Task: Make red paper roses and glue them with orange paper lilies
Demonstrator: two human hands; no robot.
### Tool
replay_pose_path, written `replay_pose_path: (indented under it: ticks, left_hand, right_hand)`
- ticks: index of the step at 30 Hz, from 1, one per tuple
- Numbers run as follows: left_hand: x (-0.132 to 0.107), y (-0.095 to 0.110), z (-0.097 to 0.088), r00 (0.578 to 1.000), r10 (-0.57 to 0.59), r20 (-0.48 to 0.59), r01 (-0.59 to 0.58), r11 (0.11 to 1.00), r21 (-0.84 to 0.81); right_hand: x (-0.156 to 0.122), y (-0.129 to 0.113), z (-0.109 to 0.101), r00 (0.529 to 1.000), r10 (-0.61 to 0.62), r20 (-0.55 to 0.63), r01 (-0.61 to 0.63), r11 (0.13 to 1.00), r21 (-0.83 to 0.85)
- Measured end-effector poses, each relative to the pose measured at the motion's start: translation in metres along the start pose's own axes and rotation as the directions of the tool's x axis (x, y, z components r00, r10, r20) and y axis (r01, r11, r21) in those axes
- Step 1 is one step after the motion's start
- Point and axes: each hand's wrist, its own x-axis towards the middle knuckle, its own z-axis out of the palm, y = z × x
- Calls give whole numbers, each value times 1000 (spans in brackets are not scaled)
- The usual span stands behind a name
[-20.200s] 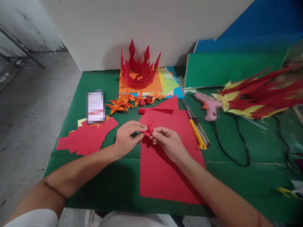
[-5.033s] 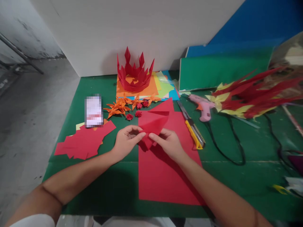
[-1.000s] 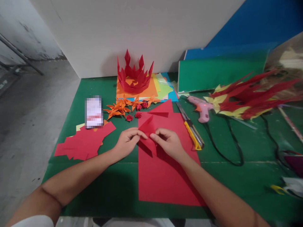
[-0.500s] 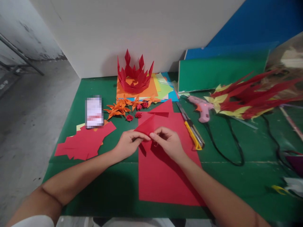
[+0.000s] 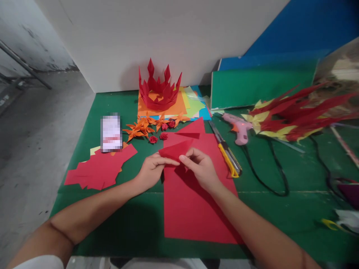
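Note:
A small folded piece of red paper (image 5: 174,150) is held between my two hands, above a large red sheet (image 5: 196,213). My left hand (image 5: 153,168) grips its left side, fingers stretched along the lower edge. On the right corner, my right hand (image 5: 200,166) pinches the paper between thumb and forefinger. Just beyond lies a folded red triangle (image 5: 193,129) at the sheet's top edge. Part of the held paper is hidden behind my fingers.
A red paper crown (image 5: 159,93) stands on coloured sheets at the back. Orange paper flowers (image 5: 137,130) and small red roses (image 5: 153,139) lie before it. Left are a phone (image 5: 111,132) and red paper pieces (image 5: 98,170); right, a utility knife (image 5: 228,157) and a pink glue gun (image 5: 238,129).
The held red paper has turned, its upper tip swinging to the right and lower. My left thumb and fingers have shifted slightly along its edge, while my right hand keeps its pinch.

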Motion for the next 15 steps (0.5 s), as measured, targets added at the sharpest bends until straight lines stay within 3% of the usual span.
replay_pose_path:
  ticks: [9,15]
  left_hand:
    - [0,1,4,999,-46,-23,46,998,-31]
    - [1,1,0,998,-55,15,56,998,-33]
  right_hand:
    - [1,-1,0,994,-4,111,11,998,-61]
    - [4,3,-5,998,-55,-28,56,998,27]
